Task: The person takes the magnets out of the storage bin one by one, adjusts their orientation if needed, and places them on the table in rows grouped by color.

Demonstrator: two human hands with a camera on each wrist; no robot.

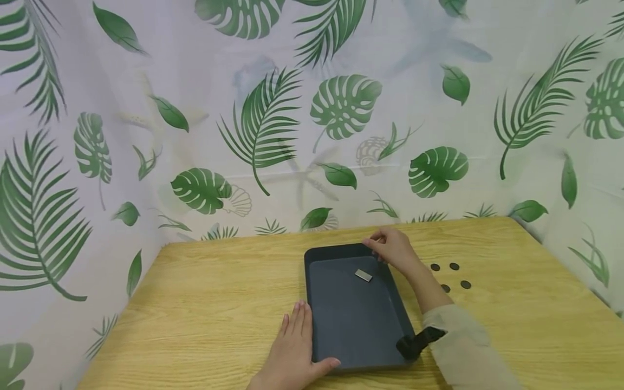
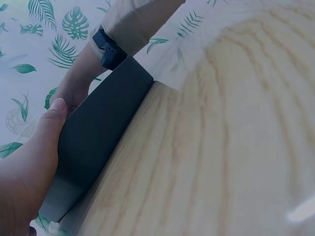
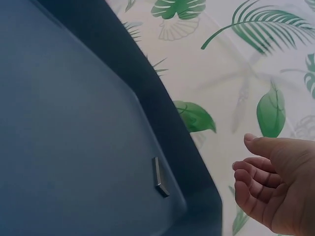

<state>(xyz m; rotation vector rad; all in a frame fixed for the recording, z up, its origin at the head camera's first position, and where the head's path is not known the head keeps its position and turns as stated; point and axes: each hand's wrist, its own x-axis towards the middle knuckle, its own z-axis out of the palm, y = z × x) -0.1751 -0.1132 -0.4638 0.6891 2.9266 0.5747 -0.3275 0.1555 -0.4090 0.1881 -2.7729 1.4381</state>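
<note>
A dark grey rectangular tray (image 1: pixel 361 319) lies on the wooden table, its long side running away from me. Inside, by the far right part, rests a small silver rectangular metal block (image 1: pixel 363 275), also seen as a thin bar (image 3: pixel 160 177) in the right wrist view. My left hand (image 1: pixel 292 346) lies along the tray's left wall with straight fingers, thumb over the near edge. At the far right corner is my right hand (image 1: pixel 392 248). The right wrist view has this hand (image 3: pixel 278 184) beside the tray wall, fingers loosely bent, thumb apart, nothing visible between them.
Several small black discs (image 1: pixel 454 266) lie on the table right of the tray, close to my right forearm. A black wrist strap (image 1: pixel 419 342) overlaps the tray's near right corner. Behind the wooden table (image 1: pixel 224 303) hangs a leaf-patterned cloth (image 1: pixel 283 124).
</note>
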